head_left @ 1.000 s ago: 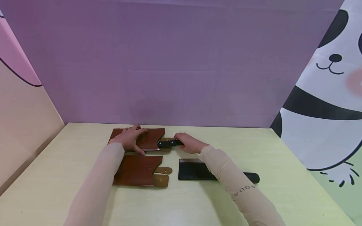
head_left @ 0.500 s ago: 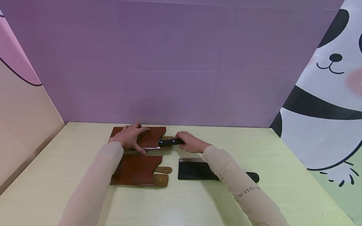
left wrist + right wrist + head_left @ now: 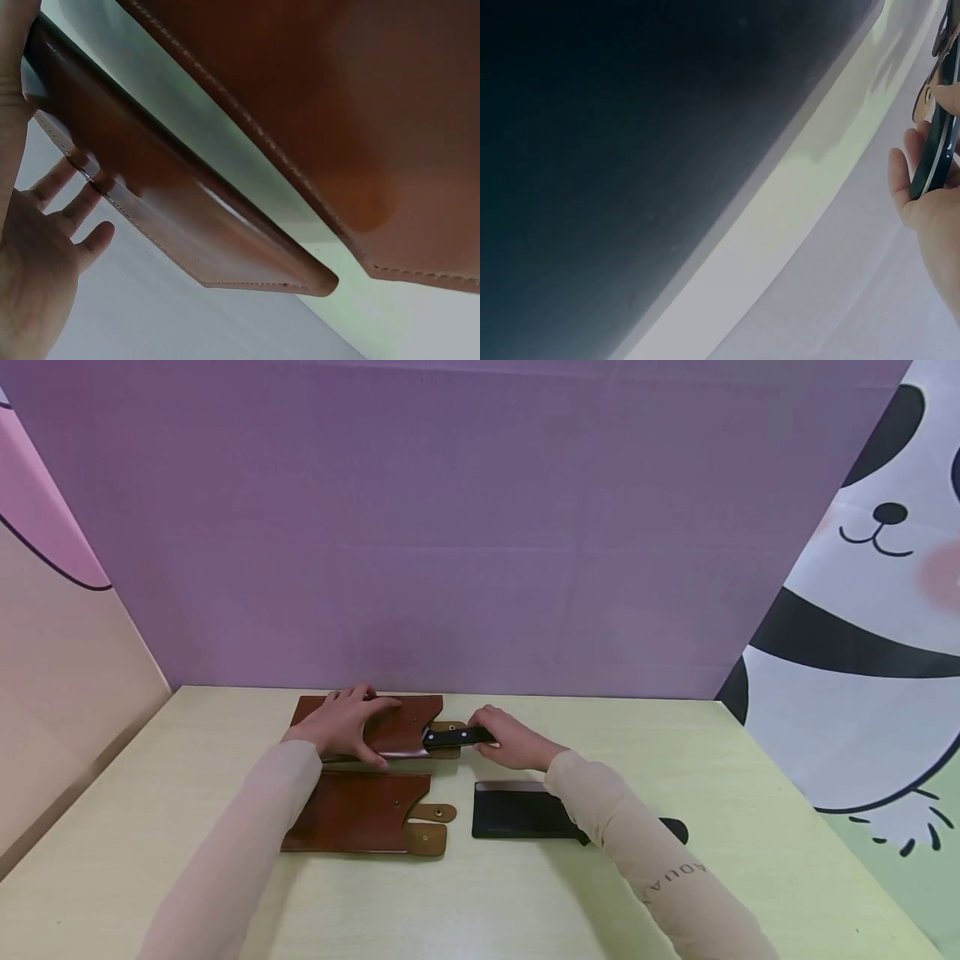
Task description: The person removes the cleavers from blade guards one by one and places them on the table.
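In the head view my left hand [image 3: 341, 722] spans the far brown leather knife sheath [image 3: 408, 718], thumb at its near edge, other fingers over the far edge. The left wrist view shows those fingers along the stitched edge of this sheath [image 3: 172, 187]. My right hand [image 3: 513, 739] grips the black riveted handle of a knife [image 3: 446, 738]; its blade is hidden inside the sheath's mouth. In the right wrist view, fingers and thumb curl round the handle [image 3: 937, 142], close to the sheath's tan strap [image 3: 924, 101].
A second brown leather sheath [image 3: 367, 814] lies nearer, its strap and flap pointing right. To its right is a black cleaver [image 3: 517, 814], partly covered by my right sleeve [image 3: 637, 843]. Both rest on the pale table [image 3: 480, 910], with a purple backdrop [image 3: 480, 527] behind.
The far sheath and the knife have shifted slightly to the right together with both hands. More of the cleaver shows beside the right sleeve; the near sheath has stayed put.
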`<move>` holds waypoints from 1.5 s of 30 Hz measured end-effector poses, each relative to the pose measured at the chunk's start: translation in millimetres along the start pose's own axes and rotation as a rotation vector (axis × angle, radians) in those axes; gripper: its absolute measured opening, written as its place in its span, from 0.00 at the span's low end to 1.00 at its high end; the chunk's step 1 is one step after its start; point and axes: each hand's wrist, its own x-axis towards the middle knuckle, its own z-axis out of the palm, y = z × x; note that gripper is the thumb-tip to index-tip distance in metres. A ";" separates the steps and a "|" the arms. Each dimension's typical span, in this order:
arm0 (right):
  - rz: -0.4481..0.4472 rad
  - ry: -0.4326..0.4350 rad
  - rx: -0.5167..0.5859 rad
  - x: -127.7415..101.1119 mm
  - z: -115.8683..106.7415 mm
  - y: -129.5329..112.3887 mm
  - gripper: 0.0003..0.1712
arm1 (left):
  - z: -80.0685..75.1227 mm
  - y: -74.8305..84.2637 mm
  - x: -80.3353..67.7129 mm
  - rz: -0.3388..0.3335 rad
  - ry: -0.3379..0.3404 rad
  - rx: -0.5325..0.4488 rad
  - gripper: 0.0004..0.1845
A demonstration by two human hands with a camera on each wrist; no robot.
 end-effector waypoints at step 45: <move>-0.036 0.069 0.001 -13.9 -2.3 -2.8 0.12 | -0.5 -12.2 -9.9 -0.026 0.026 0.043 0.55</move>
